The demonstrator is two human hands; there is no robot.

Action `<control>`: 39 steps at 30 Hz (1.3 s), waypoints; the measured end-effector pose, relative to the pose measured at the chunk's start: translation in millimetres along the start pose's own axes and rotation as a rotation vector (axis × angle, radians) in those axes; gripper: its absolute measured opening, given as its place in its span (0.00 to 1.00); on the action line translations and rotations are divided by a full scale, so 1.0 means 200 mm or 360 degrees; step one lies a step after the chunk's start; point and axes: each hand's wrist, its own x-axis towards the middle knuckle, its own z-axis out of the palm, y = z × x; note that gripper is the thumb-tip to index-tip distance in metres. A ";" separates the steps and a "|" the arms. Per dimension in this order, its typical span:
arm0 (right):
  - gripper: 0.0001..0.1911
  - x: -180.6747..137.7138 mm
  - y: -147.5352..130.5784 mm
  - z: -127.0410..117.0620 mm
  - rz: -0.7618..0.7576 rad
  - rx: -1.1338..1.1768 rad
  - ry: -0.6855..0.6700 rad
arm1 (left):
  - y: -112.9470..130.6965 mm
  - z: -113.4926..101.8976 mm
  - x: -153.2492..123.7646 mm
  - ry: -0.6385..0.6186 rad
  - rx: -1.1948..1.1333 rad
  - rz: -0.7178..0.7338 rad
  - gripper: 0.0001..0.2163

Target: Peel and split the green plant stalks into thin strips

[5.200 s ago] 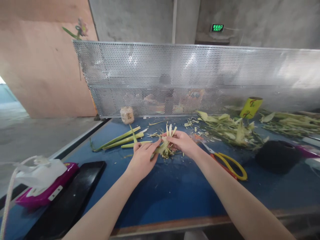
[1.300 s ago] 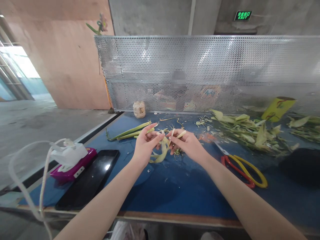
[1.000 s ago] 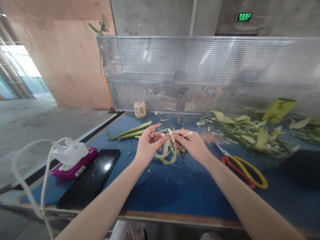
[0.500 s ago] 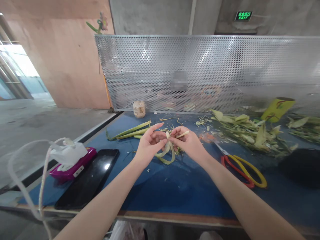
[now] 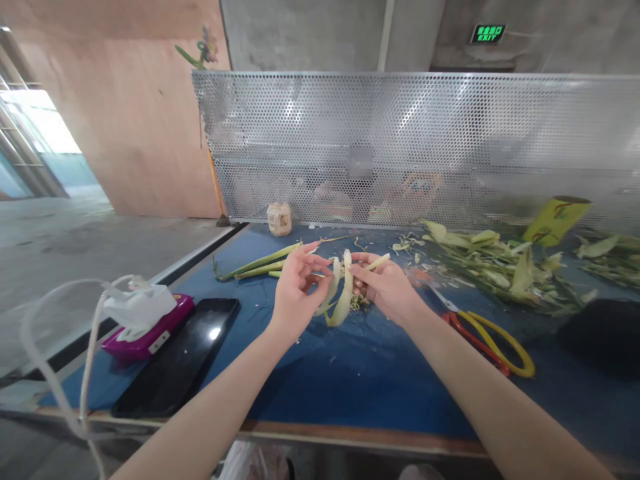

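Both hands meet above the middle of the blue table (image 5: 350, 380). My left hand (image 5: 296, 288) pinches a pale green leaf strip (image 5: 341, 301) that curls down in a loop between the hands. My right hand (image 5: 384, 285) grips the other part of the same leaf piece, with a thin pale stalk (image 5: 377, 261) poking out past its fingers. A little heap of leaf scraps (image 5: 358, 303) lies on the table just under the right hand. Several long green stalks (image 5: 255, 264) lie behind the left hand.
Red and yellow scissors (image 5: 483, 337) lie right of my right arm. A pile of green leaves (image 5: 493, 263) and a yellow roll (image 5: 555, 217) sit at the back right, a black object (image 5: 603, 333) far right. A black phone (image 5: 175, 363), a magenta device (image 5: 145, 333) and a small jar (image 5: 279, 218) are to the left, before a perforated metal screen (image 5: 400, 147).
The hands rose slightly and drew a little apart. The leaf strip now hangs in a tighter upright loop between them. Earlier the hands worked lower, close to the scraps.
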 end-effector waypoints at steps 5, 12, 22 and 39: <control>0.12 -0.01 0.00 0.00 0.0244 0.0165 -0.0182 | -0.02 0.00 -0.02 -0.0075 0.0118 0.0138 0.20; 0.08 -0.01 0.02 0.00 0.0081 0.0032 -0.0169 | -0.01 0.02 -0.02 -0.0177 -0.0004 -0.0035 0.21; 0.05 -0.03 0.01 0.02 -0.0120 -0.0590 -0.0190 | 0.02 0.01 -0.01 -0.0031 0.0053 -0.0300 0.24; 0.12 -0.06 0.03 0.01 -0.0208 -0.1181 -0.0601 | 0.00 -0.03 0.01 0.0318 0.0430 -0.0327 0.18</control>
